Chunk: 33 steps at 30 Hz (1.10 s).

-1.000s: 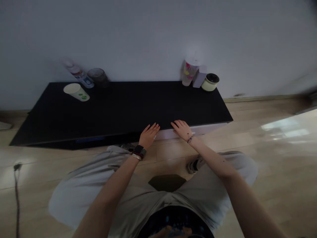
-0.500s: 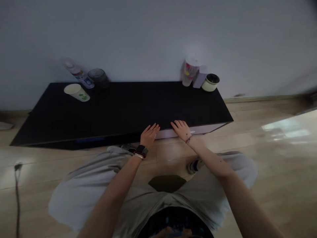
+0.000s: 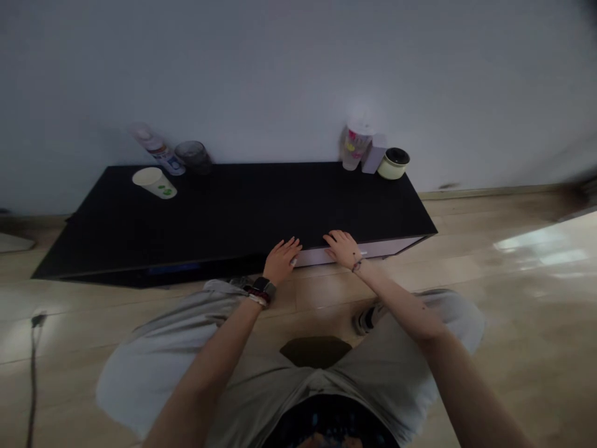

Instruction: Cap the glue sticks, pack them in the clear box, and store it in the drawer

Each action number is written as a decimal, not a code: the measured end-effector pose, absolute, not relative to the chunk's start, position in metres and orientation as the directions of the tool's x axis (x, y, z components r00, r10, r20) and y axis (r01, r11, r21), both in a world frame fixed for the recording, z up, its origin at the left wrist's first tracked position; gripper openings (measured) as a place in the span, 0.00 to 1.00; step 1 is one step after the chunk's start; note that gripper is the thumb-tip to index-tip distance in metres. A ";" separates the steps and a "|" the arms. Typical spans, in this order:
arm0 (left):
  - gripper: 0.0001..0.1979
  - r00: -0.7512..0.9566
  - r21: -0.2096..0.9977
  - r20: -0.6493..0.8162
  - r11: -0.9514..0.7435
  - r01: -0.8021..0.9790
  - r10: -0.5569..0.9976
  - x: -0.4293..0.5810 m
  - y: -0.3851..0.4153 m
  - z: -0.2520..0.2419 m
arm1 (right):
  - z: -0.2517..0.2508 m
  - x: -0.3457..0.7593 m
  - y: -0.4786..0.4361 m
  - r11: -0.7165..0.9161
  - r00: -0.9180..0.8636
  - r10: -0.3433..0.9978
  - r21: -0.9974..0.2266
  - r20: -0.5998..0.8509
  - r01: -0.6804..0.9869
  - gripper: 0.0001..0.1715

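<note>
A long low cabinet with a black top [image 3: 242,205] stands against the wall. My left hand [image 3: 282,260] rests on its front edge, palm down with the fingers spread, and holds nothing. Farther right along the same edge lies my right hand [image 3: 342,249], its fingers loosely apart over the top and nothing in them. Below and between the hands a pale drawer front [image 3: 313,256] shows. At the back right of the top are a clear cup with a coloured print [image 3: 354,148], a pale box [image 3: 374,154] and a cream jar with a black lid [image 3: 393,164].
On the left of the top stand a white paper cup [image 3: 156,182], a spray can [image 3: 163,155] and a dark cup [image 3: 194,157]. A black cable [image 3: 33,373] lies on the floor at the left. My knees flank the space before the cabinet.
The camera view has shifted slightly, so the cabinet and its items appear a little lower. Both hands remain at the front edge, with the right fingers slightly more bent.
</note>
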State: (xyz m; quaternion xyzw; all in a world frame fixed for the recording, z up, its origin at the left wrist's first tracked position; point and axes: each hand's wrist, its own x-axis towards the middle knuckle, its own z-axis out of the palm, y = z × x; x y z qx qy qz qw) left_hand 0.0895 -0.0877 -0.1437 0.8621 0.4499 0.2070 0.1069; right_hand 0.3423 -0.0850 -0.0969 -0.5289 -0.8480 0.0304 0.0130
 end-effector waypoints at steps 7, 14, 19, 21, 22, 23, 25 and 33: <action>0.20 0.527 0.693 0.103 -0.441 0.570 0.844 0.068 -0.071 -0.067 | -0.023 0.362 -0.070 0.383 -0.513 0.752 -0.359 -0.414 0.851 0.25; 0.25 0.309 0.847 0.231 -0.034 -0.530 0.923 0.072 -0.044 0.045 | 0.063 0.359 -0.058 0.173 -0.583 0.768 -0.962 0.266 -0.211 0.35; 0.19 0.030 0.510 0.124 -0.037 -0.860 0.992 0.084 -0.022 0.061 | 0.058 0.331 -0.033 0.189 -0.083 0.952 -0.779 0.295 -0.598 0.33; 0.19 0.010 0.471 0.074 -0.027 -0.882 0.997 0.088 -0.014 0.050 | 0.048 0.323 -0.024 0.174 0.004 0.974 -0.738 0.226 -0.652 0.33; 0.19 0.012 0.460 0.047 -0.011 -0.888 0.999 0.091 -0.012 0.043 | 0.042 0.320 -0.020 0.156 0.023 0.982 -0.723 0.189 -0.673 0.33; 0.20 0.021 0.448 0.023 0.008 -0.894 1.000 0.093 -0.009 0.035 | 0.035 0.317 -0.018 0.133 0.030 0.987 -0.710 0.155 -0.692 0.33; 0.21 0.047 0.410 -0.014 0.049 -0.911 0.999 0.099 -0.007 0.022 | 0.022 0.313 -0.015 0.084 0.020 0.995 -0.674 0.102 -0.734 0.32; 0.22 0.071 0.376 -0.087 0.098 -0.922 0.994 0.117 -0.003 0.004 | -0.013 0.305 -0.012 -0.031 -0.053 0.998 -0.511 0.027 -0.859 0.35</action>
